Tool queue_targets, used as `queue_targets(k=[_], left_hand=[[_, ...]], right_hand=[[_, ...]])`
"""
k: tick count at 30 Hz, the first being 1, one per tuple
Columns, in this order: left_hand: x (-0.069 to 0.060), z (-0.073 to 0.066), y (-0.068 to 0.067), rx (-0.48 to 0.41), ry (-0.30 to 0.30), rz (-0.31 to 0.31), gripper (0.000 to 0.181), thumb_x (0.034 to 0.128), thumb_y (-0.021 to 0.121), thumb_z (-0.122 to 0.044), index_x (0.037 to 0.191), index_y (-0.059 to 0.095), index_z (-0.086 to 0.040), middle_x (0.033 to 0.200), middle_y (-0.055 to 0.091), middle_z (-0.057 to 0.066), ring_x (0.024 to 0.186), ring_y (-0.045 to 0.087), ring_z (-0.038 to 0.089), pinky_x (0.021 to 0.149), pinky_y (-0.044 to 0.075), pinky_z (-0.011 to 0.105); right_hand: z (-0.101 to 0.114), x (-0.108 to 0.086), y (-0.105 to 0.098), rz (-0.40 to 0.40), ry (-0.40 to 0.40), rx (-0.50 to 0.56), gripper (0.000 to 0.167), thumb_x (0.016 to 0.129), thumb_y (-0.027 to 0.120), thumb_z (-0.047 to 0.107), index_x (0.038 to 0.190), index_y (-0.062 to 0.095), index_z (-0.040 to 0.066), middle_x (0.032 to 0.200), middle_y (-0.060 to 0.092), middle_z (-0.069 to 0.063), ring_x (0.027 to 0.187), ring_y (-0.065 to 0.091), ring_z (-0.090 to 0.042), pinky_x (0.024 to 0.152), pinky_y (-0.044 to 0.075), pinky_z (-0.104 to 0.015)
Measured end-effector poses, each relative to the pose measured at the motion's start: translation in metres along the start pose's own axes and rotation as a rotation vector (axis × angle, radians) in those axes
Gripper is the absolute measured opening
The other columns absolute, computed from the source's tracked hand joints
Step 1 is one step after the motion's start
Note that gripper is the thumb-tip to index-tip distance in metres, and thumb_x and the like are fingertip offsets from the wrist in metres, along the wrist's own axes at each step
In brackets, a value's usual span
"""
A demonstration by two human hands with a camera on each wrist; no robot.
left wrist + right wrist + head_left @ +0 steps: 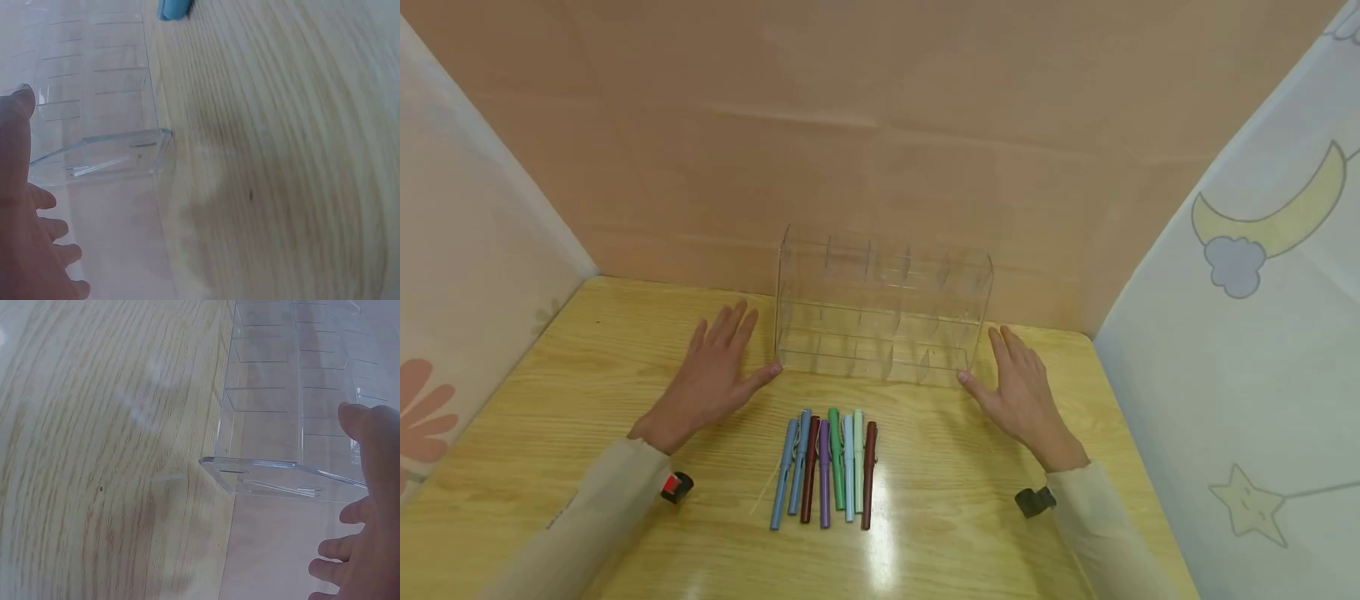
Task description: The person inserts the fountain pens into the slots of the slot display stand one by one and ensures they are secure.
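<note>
A clear acrylic rack with stepped, divided compartments stands at the back of the table. At its left end is my left hand, fingers extended and thumb tip by the front left corner. My right hand is at the other end, its thumb by the front right corner. Whether either thumb touches the plastic I cannot tell. In both wrist views the rack's end panel shows beside the hand. Several capped pens in blue, dark red, purple, green and pale shades lie side by side in front of the rack.
The wood-grain table meets an orange-brown backdrop close behind the rack. Pale patterned panels flank it, one on the left and one on the right. Black bands show at both wrists.
</note>
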State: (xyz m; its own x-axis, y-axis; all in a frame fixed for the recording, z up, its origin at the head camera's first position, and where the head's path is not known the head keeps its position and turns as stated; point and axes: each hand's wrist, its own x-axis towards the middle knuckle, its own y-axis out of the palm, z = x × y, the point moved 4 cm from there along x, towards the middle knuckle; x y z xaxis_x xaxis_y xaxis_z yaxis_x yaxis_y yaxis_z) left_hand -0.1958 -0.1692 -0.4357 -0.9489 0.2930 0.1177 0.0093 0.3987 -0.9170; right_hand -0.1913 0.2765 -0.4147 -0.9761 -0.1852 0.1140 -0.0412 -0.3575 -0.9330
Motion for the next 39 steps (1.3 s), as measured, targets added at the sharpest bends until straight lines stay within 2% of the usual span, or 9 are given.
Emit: queue_targets(k=[6,12,14,17,20,25,28,32,39], left_hand=[[0.001,-0.002,0.005,-0.119,-0.012,0.011,0.095,0.1069,0.055,-0.058,0.169,0.015,0.001,0.178,0.01,0.026,0.163,0.012,0.053,0.128,0.008,0.076],[0.007,0.0,0.013,-0.326,-0.094,0.057,0.095,0.1088,0.049,-0.06,0.171,0.007,-0.002,0.179,0.005,0.023,0.165,0.011,0.05,0.13,0.013,0.071],[0.008,0.0,0.016,-0.402,-0.131,0.075,0.096,0.1089,0.047,-0.062,0.171,0.004,-0.004,0.18,0.004,0.022,0.165,0.011,0.05,0.13,0.015,0.07],[0.009,-0.001,0.021,-0.47,-0.167,0.095,0.095,0.1092,0.045,-0.063,0.172,0.002,-0.006,0.18,0.004,0.022,0.164,0.012,0.051,0.129,0.017,0.07],[0.009,-0.003,0.025,-0.495,-0.182,0.102,0.094,0.1095,0.044,-0.063,0.172,0.002,-0.006,0.179,0.006,0.023,0.164,0.013,0.052,0.129,0.018,0.071],[0.007,-0.006,0.03,-0.504,-0.191,0.114,0.092,0.1103,0.042,-0.062,0.172,0.004,-0.006,0.179,0.008,0.024,0.163,0.014,0.054,0.128,0.019,0.072],[0.004,-0.007,0.031,-0.519,-0.214,0.134,0.093,0.1098,0.041,-0.064,0.172,0.004,-0.006,0.177,0.012,0.027,0.161,0.02,0.055,0.126,0.023,0.072],[-0.001,-0.009,0.033,-0.543,-0.252,0.164,0.096,0.1086,0.04,-0.068,0.172,0.003,-0.006,0.175,0.017,0.031,0.158,0.028,0.056,0.125,0.029,0.07],[-0.006,-0.008,0.038,-0.572,-0.263,0.171,0.096,0.1092,0.04,-0.066,0.171,0.003,-0.003,0.173,0.02,0.034,0.156,0.031,0.055,0.125,0.031,0.065]], right_hand=[[0.005,-0.003,0.002,-0.048,-0.02,0.019,0.09,0.104,0.06,0.056,0.165,0.029,-0.002,0.171,0.029,-0.032,0.154,0.032,-0.057,0.123,0.024,-0.075],[0.018,-0.01,0.001,-0.182,-0.004,0.049,0.061,0.104,0.068,0.034,0.14,0.053,-0.013,0.134,0.063,-0.034,0.119,0.059,-0.05,0.099,0.049,-0.063],[0.022,-0.011,0.002,-0.182,0.025,0.079,0.056,0.104,0.067,0.03,0.136,0.055,-0.014,0.128,0.065,-0.032,0.113,0.06,-0.047,0.094,0.051,-0.059],[0.025,-0.011,0.007,-0.144,0.072,0.113,0.055,0.106,0.066,0.03,0.139,0.054,-0.012,0.131,0.065,-0.03,0.116,0.061,-0.046,0.096,0.052,-0.058],[0.023,-0.012,0.011,-0.098,0.118,0.148,0.058,0.107,0.063,0.033,0.144,0.051,-0.01,0.136,0.064,-0.028,0.121,0.061,-0.045,0.098,0.053,-0.059],[0.017,-0.011,0.021,-0.011,0.166,0.293,0.067,0.111,0.056,0.042,0.156,0.041,-0.005,0.151,0.057,-0.028,0.135,0.059,-0.046,0.106,0.054,-0.061],[0.013,-0.009,0.028,0.028,0.181,0.371,0.072,0.112,0.052,0.047,0.16,0.037,-0.004,0.155,0.054,-0.029,0.134,0.062,-0.047,0.105,0.056,-0.06],[0.011,-0.006,0.036,0.026,0.198,0.439,0.069,0.112,0.053,0.046,0.159,0.04,-0.003,0.151,0.058,-0.028,0.133,0.065,-0.045,0.106,0.057,-0.057],[0.008,-0.002,0.044,0.019,0.251,0.47,0.065,0.112,0.053,0.044,0.157,0.044,-0.002,0.151,0.059,-0.026,0.136,0.063,-0.044,0.107,0.056,-0.058]])
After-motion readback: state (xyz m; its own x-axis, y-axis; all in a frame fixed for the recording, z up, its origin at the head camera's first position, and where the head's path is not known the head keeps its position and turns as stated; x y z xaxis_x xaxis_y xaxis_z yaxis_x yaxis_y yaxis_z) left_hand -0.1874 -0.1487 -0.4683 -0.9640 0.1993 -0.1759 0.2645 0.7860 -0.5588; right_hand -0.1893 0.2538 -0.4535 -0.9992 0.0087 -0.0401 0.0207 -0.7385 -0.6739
